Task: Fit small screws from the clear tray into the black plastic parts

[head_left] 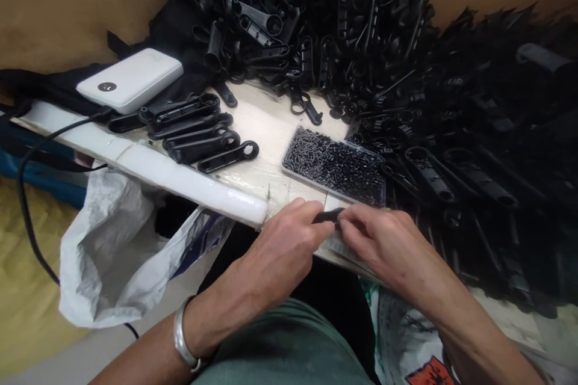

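Note:
My left hand (289, 240) is closed on a small black plastic part (328, 215) at the front edge of the table. On the part's other end, the thumb and fingertips of my right hand (377, 237) are pinched together; whether they also grip a tiny piece I cannot make out. Just beyond both hands lies a shallow clear tray (289, 169) of tiny pieces, greyish on its left side and black on its right. To the left, several long black plastic parts with ring ends (229, 156) lie side by side.
A big heap of similar black parts (307, 24) fills the back and right of the table. A white power bank (130, 79) with a black cable (24, 204) sits at the left. Below the white padded edge (180, 174) hangs an open white sack (103, 252); another bag (406, 337) is lower right.

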{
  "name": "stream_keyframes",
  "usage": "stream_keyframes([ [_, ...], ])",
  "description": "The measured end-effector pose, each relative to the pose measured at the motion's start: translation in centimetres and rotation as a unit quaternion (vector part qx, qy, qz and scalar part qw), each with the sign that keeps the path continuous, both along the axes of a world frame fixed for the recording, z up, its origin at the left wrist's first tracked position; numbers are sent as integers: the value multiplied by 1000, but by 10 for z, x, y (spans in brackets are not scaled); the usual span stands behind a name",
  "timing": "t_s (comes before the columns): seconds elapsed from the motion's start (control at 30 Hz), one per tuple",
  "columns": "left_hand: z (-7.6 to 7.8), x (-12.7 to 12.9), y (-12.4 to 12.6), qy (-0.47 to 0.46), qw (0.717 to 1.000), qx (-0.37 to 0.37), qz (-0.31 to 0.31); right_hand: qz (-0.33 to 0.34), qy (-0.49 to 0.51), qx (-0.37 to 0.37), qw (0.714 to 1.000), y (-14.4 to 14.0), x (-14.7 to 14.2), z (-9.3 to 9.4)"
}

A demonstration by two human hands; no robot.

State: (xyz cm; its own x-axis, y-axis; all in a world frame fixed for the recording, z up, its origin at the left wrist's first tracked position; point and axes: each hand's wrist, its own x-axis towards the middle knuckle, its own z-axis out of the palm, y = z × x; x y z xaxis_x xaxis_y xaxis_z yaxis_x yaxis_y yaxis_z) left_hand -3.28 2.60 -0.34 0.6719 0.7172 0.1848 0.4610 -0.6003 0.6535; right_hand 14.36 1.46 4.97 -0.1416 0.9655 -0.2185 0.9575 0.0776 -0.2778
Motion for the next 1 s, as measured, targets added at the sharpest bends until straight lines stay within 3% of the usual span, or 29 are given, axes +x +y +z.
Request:
stream_keyframes([
  [0.2, -1, -1, 3, -25, 1000, -3, -2, 70, -209, -10, 975, -1, -18, 4],
  [0.3, -1, 0, 5, -20, 1000, -7, -8, 84, -248, 3, 965, 0, -23, 6],
  [0.37, -1, 0, 5, -6, 1000, -1, -11, 74, -219, 2, 973, 3, -21, 7],
  [0.47, 1, 0, 4, 29, 999, 15, -14, 15, -96, -44, 994, 7, -11, 9],
  [0.6, 10, 0, 3, 65, 997, 35, -22, -123, 111, -54, 985, 0, 6, 7],
  [0.67, 14, 0, 4, 82, 995, 45, -27, -207, 210, -40, 955, -11, 13, 4],
  [0.77, 17, 1, 5, 93, 994, 49, -25, -283, 371, -81, 881, -32, 17, -3],
  [0.9, 12, 3, 1, 30, 999, 22, 0, -345, 548, -78, 758, -50, 11, -18],
  [1.0, 10, 5, -6, -31, 999, 6, 10, -344, 650, -47, 676, -52, 4, -26],
])
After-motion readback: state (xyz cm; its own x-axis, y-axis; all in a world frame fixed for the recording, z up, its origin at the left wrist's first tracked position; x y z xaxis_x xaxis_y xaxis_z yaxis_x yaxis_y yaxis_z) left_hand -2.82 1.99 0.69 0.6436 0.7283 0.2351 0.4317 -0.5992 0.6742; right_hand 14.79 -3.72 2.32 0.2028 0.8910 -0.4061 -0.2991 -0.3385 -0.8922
